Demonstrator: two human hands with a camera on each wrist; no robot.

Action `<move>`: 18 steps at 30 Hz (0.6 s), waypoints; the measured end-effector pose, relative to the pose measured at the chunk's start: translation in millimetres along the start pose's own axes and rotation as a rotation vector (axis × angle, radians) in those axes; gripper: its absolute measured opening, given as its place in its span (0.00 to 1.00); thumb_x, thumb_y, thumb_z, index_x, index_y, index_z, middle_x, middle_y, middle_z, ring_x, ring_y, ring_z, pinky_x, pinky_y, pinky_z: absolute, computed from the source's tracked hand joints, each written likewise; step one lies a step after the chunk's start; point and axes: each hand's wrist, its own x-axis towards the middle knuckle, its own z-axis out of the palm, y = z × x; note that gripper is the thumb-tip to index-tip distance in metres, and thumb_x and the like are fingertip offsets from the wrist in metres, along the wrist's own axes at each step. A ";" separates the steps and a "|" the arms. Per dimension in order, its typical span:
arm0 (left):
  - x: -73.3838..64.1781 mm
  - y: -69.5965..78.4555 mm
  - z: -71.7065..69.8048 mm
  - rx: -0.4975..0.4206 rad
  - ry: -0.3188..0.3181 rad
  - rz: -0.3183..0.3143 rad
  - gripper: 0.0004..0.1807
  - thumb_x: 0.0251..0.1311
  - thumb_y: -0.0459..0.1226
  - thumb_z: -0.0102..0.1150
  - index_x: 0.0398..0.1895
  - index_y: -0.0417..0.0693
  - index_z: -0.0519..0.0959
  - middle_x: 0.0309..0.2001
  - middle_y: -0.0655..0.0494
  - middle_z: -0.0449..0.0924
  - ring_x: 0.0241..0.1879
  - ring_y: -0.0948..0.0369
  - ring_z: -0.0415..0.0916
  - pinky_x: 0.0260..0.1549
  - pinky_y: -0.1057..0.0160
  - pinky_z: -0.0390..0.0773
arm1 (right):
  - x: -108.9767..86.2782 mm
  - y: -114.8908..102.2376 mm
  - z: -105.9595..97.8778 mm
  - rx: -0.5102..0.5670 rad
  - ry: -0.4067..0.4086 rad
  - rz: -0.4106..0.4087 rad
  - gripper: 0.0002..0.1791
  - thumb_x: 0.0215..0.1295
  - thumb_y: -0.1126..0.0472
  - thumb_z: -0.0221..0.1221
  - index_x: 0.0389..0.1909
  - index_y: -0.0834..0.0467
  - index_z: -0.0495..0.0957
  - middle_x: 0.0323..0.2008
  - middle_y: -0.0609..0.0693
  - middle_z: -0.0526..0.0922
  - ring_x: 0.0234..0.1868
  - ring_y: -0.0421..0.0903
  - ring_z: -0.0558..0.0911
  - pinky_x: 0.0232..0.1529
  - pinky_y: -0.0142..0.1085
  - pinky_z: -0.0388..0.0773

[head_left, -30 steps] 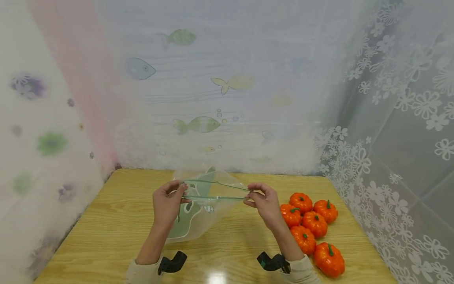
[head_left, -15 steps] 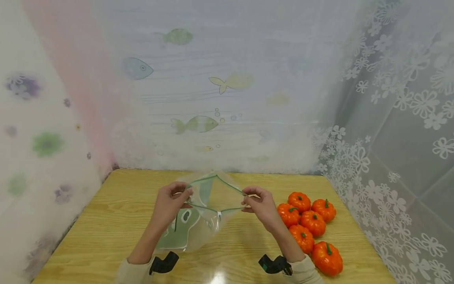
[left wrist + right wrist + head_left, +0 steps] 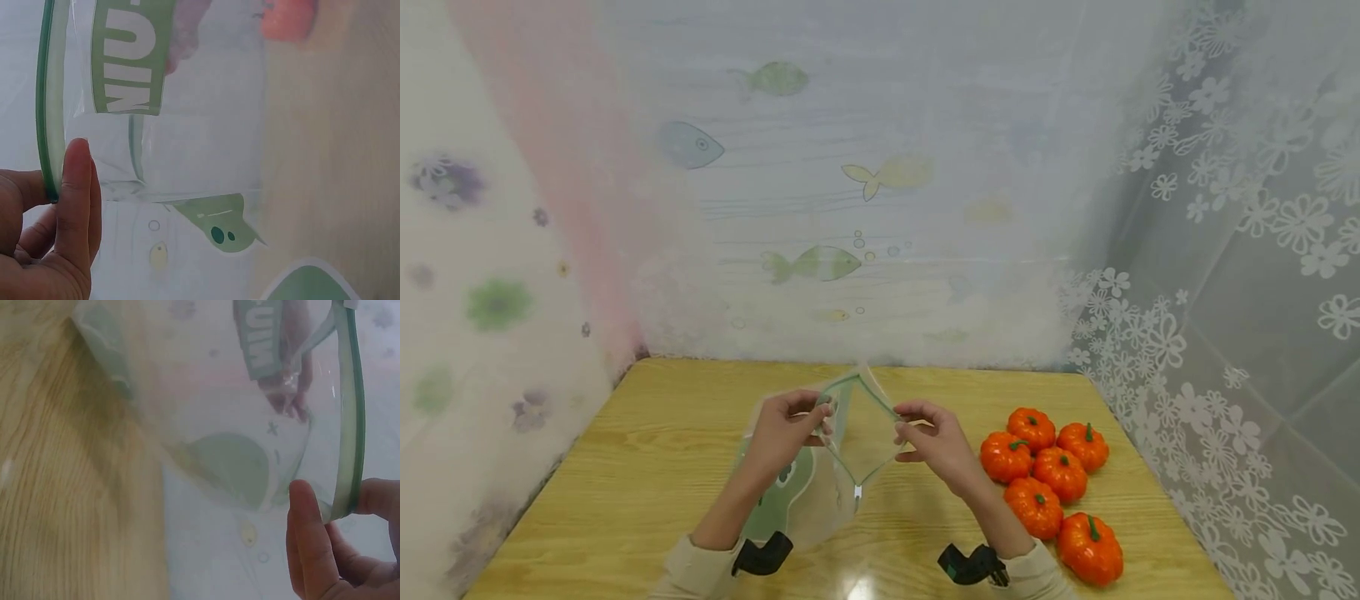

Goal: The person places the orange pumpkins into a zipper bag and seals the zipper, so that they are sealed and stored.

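A clear plastic zip bag (image 3: 820, 504) with green printed figures is held above the table by both hands. Its green-edged mouth stands spread in a diamond shape, and a white slider (image 3: 858, 492) sits at the near corner. My left hand (image 3: 786, 429) pinches the left side of the mouth between thumb and fingers. On the opposite side, my right hand (image 3: 936, 437) pinches the rim the same way. In the left wrist view the green zip strip (image 3: 44, 94) runs up from the fingers. Through the film of the bag (image 3: 206, 412), the left hand shows in the right wrist view.
Several small orange pumpkins (image 3: 1060, 473) with green stems sit in a group on the right of the wooden table (image 3: 647, 467). Patterned sheets (image 3: 880, 208) with fish and flowers hang behind and at both sides. A black wrist mount (image 3: 763, 554) is on each forearm.
Both hands have come closer together, the left moving right and the right slightly left. The bag's mouth has gone from a narrow slit to a wide diamond.
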 end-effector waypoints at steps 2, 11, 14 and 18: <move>0.6 -1.3 1.2 0.000 -0.011 0.008 0.15 0.72 0.31 0.59 0.54 0.26 0.79 0.44 0.33 0.81 0.30 0.65 0.83 0.34 0.62 0.88 | 0.1 0.7 0.6 -0.017 -0.008 0.003 0.19 0.76 0.63 0.57 0.62 0.69 0.73 0.52 0.65 0.74 0.41 0.45 0.82 0.43 0.42 0.88; -0.5 -2.7 2.5 0.020 -0.022 0.045 0.14 0.71 0.31 0.60 0.52 0.27 0.79 0.41 0.33 0.81 0.27 0.64 0.83 0.32 0.62 0.88 | -0.8 -1.5 2.5 -0.034 0.018 0.000 0.20 0.78 0.60 0.56 0.62 0.69 0.73 0.48 0.57 0.77 0.41 0.49 0.81 0.42 0.44 0.88; -0.9 -3.1 2.6 0.020 -0.020 0.050 0.15 0.71 0.31 0.60 0.52 0.26 0.78 0.41 0.33 0.81 0.27 0.64 0.83 0.31 0.62 0.88 | -2.1 -0.9 2.5 -0.036 0.020 -0.029 0.21 0.79 0.58 0.54 0.62 0.69 0.73 0.48 0.60 0.77 0.42 0.50 0.81 0.42 0.44 0.88; -0.9 -3.2 2.8 0.022 -0.015 0.046 0.15 0.71 0.32 0.60 0.53 0.26 0.78 0.40 0.33 0.81 0.26 0.63 0.83 0.32 0.63 0.88 | -5.4 1.6 2.2 -0.038 0.038 -0.072 0.20 0.81 0.56 0.52 0.60 0.68 0.74 0.54 0.67 0.74 0.41 0.47 0.82 0.42 0.43 0.89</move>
